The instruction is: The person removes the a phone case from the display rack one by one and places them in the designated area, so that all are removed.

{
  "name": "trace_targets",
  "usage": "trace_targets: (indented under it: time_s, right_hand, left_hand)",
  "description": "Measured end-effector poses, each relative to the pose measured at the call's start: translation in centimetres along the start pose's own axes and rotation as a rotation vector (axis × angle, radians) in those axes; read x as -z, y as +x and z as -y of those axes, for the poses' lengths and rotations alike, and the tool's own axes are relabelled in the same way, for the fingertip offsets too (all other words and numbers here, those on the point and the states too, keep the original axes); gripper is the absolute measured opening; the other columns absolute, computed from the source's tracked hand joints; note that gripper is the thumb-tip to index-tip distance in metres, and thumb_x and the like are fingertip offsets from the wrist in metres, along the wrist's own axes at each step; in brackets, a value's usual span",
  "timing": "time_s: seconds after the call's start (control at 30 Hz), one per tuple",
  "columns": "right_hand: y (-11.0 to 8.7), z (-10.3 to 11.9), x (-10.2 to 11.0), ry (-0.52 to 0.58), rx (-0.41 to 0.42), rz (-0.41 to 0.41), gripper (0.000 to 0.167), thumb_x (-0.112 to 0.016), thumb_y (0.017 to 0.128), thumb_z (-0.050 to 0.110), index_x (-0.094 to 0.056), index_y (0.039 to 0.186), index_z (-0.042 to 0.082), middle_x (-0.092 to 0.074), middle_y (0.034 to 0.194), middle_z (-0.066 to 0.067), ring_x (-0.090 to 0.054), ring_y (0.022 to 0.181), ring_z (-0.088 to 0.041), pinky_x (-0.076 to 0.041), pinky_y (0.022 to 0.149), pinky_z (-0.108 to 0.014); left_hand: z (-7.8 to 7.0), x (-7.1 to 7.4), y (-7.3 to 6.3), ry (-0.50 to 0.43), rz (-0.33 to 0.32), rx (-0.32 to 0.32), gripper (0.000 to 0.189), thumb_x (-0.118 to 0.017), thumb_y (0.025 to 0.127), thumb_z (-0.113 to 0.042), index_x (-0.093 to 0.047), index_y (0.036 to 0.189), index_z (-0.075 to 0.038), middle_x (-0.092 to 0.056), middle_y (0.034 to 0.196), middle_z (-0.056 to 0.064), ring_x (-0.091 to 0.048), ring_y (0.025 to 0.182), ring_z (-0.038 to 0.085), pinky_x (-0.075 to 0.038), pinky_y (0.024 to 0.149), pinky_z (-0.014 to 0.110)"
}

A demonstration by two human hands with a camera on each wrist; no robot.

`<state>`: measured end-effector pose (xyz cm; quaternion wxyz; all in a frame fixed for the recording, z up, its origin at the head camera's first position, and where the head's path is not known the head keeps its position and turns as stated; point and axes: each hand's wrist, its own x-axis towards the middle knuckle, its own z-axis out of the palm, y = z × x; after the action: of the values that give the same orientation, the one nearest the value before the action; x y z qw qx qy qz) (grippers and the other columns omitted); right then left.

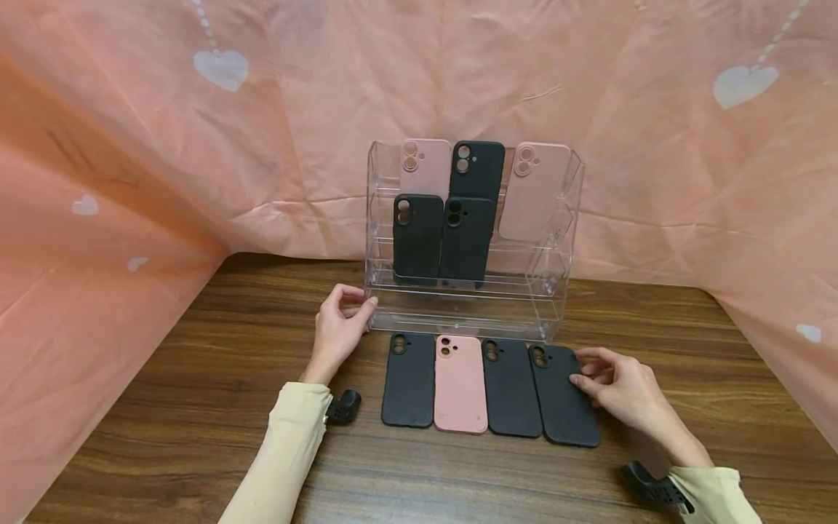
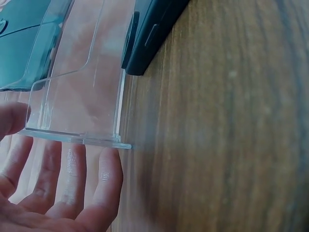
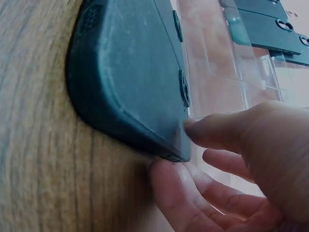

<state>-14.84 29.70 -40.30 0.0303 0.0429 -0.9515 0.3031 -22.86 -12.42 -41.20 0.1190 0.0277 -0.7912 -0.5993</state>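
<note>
Your left hand point(image 1: 340, 327) grips the lower left edge of the clear stand point(image 1: 452, 304). Your right hand point(image 1: 622, 386) pinches the right edge of the rightmost black case point(image 1: 566, 400), near its camera end. That case lies at the end of a row of four on the wooden table point(image 1: 196, 378), just in front of the stand. From left to right: the leftmost black case point(image 1: 409, 386), a pink case point(image 1: 460, 389), the third case, black point(image 1: 513, 393), then yours.

Edges: only narrow gaps part the cases, and their camera ends sit close to the stand's front foot. Table surface extends in front of the row and beyond both forearms; the pink cloth point(image 1: 314, 145) bounds it behind and at the sides. Five upright cases point(image 1: 419, 240) fill part of the stand's upper tiers – three black, two pink – and the lowest front tier shows bare plastic.

Across views: the left wrist view shows your thumb and fingers on opposite sides of the clear side panel, a grip partly hidden from the head. The right wrist view shows the held case's deep side wall and raised camera ring – whether its edge is lifted, I cannot tell.
</note>
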Motion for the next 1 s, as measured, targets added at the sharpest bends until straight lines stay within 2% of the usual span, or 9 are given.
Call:
trace_targets:
  time_s: [0.2,0.37,0.53,0.67,0.9,1.0]
  right_hand:
    - [0.1,0.6,0.6,-0.029,0.089,-0.124,0.030,-0.077,0.091,0.017,-0.072,0.118,0.005,-0.075,0.088,-0.005,-0.063,0.062,0.005,-0.051,0.056,-0.019]
    - [0.3,1.6,1.2,-0.016,0.151,-0.211,0.026,-0.076,0.091,0.015,-0.073,0.116,0.008,-0.074,0.090,-0.006,-0.062,0.068,0.009,-0.051,0.054,-0.016]
    - [0.6,2.6,1.4,0.041,0.196,-0.270,0.026,-0.076,0.091,0.013,-0.073,0.117,0.011,-0.075,0.091,-0.007,-0.062,0.071,0.009,-0.050,0.058,-0.011]
    - [0.9,3.3,1.4,0.108,0.219,-0.324,0.028,-0.077,0.090,0.011,-0.074,0.118,0.013,-0.076,0.094,-0.008,-0.062,0.078,0.013,-0.051,0.066,-0.006]
    - [1.5,4.3,1.5,0.214,0.230,-0.352,0.034,-0.079,0.089,0.010,-0.072,0.123,0.015,-0.071,0.098,0.018,-0.064,0.087,0.013,-0.051,0.073,-0.003]
    - [1.9,5.0,1.5,0.263,0.251,-0.354,0.037,-0.078,0.089,0.007,-0.071,0.125,0.015,-0.071,0.099,0.022,-0.066,0.090,0.012,-0.052,0.075,-0.004]
  left_hand:
    - [-0.1,0.1,0.1,-0.001,0.000,0.021,0.027,-0.075,0.093,-0.024,-0.063,0.113,-0.009,-0.070,0.109,0.015,-0.076,0.090,0.027,-0.058,0.061,0.021]
    - [-0.2,0.2,0.1,-0.012,0.000,0.039,0.027,-0.076,0.093,-0.024,-0.064,0.112,-0.009,-0.071,0.108,0.015,-0.074,0.085,0.018,-0.061,0.063,0.025]
    - [-0.2,0.2,0.1,-0.022,0.004,0.048,0.027,-0.076,0.093,-0.024,-0.064,0.113,-0.009,-0.071,0.109,0.015,-0.073,0.085,0.011,-0.064,0.067,0.032]
    - [-0.1,0.1,0.1,-0.026,0.002,0.047,0.027,-0.076,0.093,-0.023,-0.065,0.112,-0.009,-0.071,0.109,0.015,-0.073,0.086,0.012,-0.063,0.066,0.030]
    - [0.1,0.1,0.1,-0.034,0.000,0.053,0.025,-0.076,0.093,-0.022,-0.065,0.111,-0.009,-0.072,0.107,0.015,-0.072,0.085,0.011,-0.063,0.065,0.029]
    - [0.1,0.1,0.2,-0.031,0.000,0.056,0.025,-0.076,0.093,-0.023,-0.065,0.111,-0.009,-0.072,0.107,0.015,-0.072,0.086,0.009,-0.062,0.065,0.027]
